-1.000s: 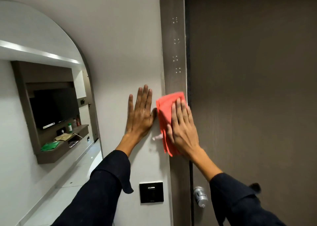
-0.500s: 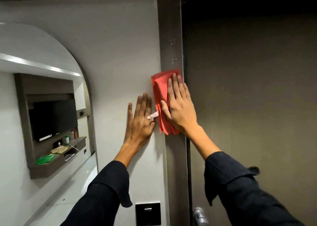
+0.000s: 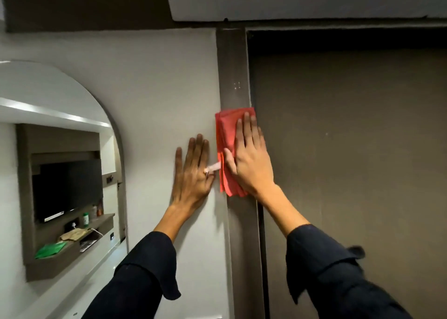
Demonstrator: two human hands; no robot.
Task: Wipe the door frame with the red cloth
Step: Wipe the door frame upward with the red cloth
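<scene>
Right hand (image 3: 251, 163), palm flat, fingers spread, presses folded red cloth (image 3: 226, 134) onto vertical dark-brown door frame strip (image 3: 233, 76). Frame's long axis runs up-down; unwiped stretch above cloth. Left hand (image 3: 193, 176) flat on white wall (image 3: 157, 88) left of frame, gripping nothing.

A: Where is the folded red cloth (image 3: 228, 149)?

B: Pressed flat against the dark brown vertical door frame (image 3: 233, 76) under the right hand (image 3: 251, 163), fingers spread and pointing up.

A: And the left hand (image 3: 193, 176)?

B: Palm flat on the pale grey wall (image 3: 157, 88) just beside the frame. A pale tag from the cloth lies across its knuckles.

A: Right of the frame?

B: The brown door (image 3: 350, 149), shut.
</scene>
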